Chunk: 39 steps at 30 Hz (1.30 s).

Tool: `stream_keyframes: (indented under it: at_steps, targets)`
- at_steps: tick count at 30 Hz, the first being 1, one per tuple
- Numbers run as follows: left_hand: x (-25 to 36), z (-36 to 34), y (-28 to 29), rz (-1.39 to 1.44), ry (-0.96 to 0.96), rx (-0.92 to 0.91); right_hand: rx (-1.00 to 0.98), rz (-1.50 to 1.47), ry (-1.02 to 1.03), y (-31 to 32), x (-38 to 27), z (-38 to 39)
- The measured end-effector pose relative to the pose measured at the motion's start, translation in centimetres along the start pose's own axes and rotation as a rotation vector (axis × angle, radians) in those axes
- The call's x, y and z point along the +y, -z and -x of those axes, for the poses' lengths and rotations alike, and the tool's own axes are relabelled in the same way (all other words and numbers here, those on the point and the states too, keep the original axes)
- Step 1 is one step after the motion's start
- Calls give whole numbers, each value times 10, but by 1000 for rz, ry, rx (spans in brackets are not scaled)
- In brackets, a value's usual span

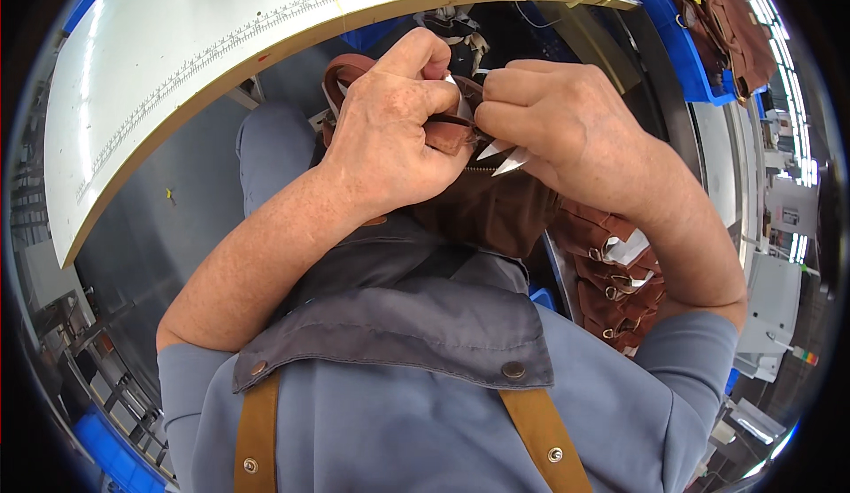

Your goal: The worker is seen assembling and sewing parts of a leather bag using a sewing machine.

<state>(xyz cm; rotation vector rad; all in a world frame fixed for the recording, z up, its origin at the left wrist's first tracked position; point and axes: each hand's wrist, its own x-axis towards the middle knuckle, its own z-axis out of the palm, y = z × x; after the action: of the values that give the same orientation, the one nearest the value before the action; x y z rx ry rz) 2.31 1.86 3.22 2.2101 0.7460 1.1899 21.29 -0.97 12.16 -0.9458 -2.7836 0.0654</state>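
A brown bag (482,209) with a zipper edge lies in my lap, below both hands. My left hand (394,125) is closed on a brown leather tab (449,135) at the bag's top, its thumb and fingers pressed together. Close beside it, my right hand (567,125) is closed, with its fingertips at the end of the tab. Two pale pointed blades, which look like thread snips (511,163), stick out from under the right palm. Whatever the right fingertips pinch is hidden. A looped brown handle (347,69) rises behind my left hand.
A white table (212,28) with a ruler scale along its curved-looking edge stands ahead and left. Several brown leather pieces with metal rings (611,294) lie at my right. A blue bin (686,41) with brown bags (730,19) stands far right. A grey apron (398,329) covers my front.
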Motion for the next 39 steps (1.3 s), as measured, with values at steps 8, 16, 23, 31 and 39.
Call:
stream_keyframes:
  at_steps: [8,16,23,31,39]
  targets:
    - [-11,22,-4,72,29,-26,28,-167,-97,-26,-19,17]
    - [-35,29,-5,-1,-81,44,-21,-324,-164,-38,-23,25]
    - [-48,37,5,281,121,94,73,-337,-264,-53,-19,22]
    - [-66,43,15,514,524,86,323,-395,-213,-67,-20,19]
    - [-78,33,41,691,918,321,273,-234,-152,-50,-14,44]
